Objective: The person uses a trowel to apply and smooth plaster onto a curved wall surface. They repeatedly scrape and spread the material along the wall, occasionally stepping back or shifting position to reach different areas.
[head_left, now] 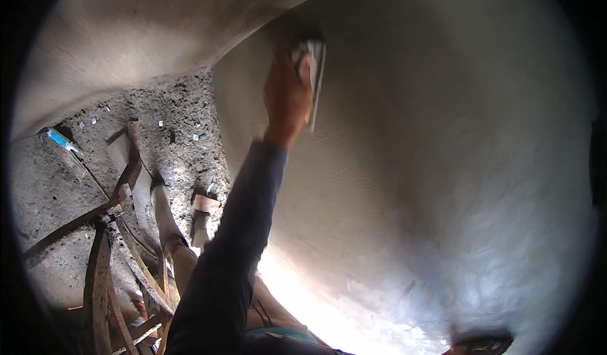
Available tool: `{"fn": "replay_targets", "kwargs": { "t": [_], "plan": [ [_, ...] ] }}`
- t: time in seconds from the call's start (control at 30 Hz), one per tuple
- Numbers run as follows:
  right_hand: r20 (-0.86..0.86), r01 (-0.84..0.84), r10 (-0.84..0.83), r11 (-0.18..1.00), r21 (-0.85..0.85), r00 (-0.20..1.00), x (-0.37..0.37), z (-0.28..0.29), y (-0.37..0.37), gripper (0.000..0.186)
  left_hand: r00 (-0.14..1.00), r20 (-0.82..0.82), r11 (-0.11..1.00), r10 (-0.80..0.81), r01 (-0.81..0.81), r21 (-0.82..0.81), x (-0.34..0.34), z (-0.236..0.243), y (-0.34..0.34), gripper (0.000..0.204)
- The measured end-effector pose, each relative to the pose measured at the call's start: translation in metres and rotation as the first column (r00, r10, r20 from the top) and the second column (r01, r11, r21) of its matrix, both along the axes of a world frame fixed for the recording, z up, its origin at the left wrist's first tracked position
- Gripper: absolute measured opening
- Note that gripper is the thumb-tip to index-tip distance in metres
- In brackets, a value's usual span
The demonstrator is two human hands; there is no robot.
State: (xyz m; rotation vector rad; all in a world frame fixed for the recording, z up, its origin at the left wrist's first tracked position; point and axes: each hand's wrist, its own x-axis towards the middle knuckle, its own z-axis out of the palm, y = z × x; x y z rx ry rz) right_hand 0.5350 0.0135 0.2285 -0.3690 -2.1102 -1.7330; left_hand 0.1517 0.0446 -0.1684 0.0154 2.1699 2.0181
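My left hand (288, 99), in a dark sleeve, is raised against the grey plastered wall (442, 152). Its fingers are closed round the grip of a flat plastering trowel (318, 86), whose blade stands nearly upright and close against the surface; motion blurs the hand slightly. Fine streaks and ripples mark the plaster below the blade. At the lower right edge a dark rounded shape (484, 342) shows, with a small reddish-brown patch beside it. It may be part of my right hand or something in it, but too little is visible to tell.
A lighter curved wall (145, 32) meets the plastered one at upper left. On the gritty ground (190, 114) lie a blue-handled tool (63, 141), a reddish block (205, 204) and several small pale scraps. Crossed, dirty bars (101, 279) stand at lower left, beside a leg (180, 260).
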Motion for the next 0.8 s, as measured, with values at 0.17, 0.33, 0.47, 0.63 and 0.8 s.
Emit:
{"fn": "replay_targets", "kwargs": {
  "t": [0.17,0.33,0.47,0.63,0.8],
  "plan": [
    [0.003,0.031,-0.031,0.999,0.044,1.000,-0.005,0.004,-0.002,0.042,0.975,-0.194,0.962,-0.106,0.150,0.229,0.138,0.081,-0.016,0.050],
    [0.007,0.024,-0.025,0.996,0.081,1.000,-0.007,0.014,0.001,0.042,0.997,-0.011,0.997,-0.071,0.071,0.020,-0.018,0.054,0.001,0.052],
    [-0.001,0.039,-0.039,0.994,0.106,0.999,-0.005,0.015,-0.002,0.043,1.000,-0.015,1.000,0.021,-0.021,-0.006,0.020,0.007,0.004,0.054],
    [-0.011,0.047,-0.046,0.991,0.123,0.999,-0.013,0.010,0.007,0.043,0.948,-0.296,0.971,-0.118,0.172,0.165,0.100,0.113,-0.008,0.047],
    [-0.033,0.038,-0.033,0.983,0.181,0.999,-0.013,0.014,0.006,0.044,0.974,-0.225,0.998,0.026,-0.014,0.054,-0.041,0.087,0.021,0.045]
  ]
}}
